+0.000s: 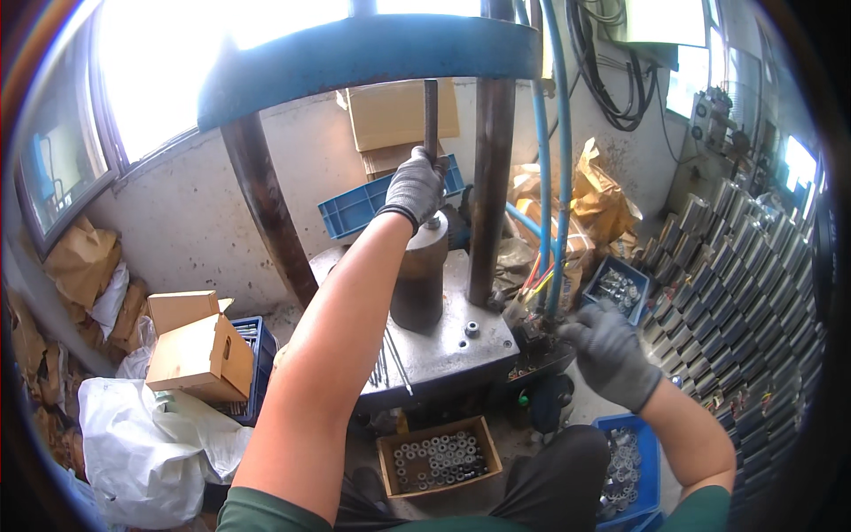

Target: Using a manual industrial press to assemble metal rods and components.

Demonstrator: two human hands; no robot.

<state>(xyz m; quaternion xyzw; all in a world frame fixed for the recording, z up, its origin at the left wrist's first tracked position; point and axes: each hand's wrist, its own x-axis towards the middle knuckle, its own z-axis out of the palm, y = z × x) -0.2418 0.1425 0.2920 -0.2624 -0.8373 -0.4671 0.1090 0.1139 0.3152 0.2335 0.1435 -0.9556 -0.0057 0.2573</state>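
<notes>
My left hand (417, 184), in a grey knit glove, is reaching far forward with its fingers wrapped round the lower part of an upright dark metal rod (431, 115). Below it stands a thick dark metal cylinder (418, 284) on the steel bed (454, 346) of a press. A blue crossbeam (372, 58) spans above. My right hand (612, 355), gloved alike, is curled beside the valve and hoses (536, 328) at the press's right side; whatever its fingers hold is hidden. Several thin rods (394, 362) and a small nut-like part (472, 329) lie on the bed.
A wooden box of ring-shaped parts (486, 427) sits below the bed, with a blue bin (651, 461) of similar parts right of my knee. Stacked metal tubes (736, 293) fill the right. Left are a cardboard box (202, 359) and white sack (133, 452). Dark columns (490, 177) flank the cylinder.
</notes>
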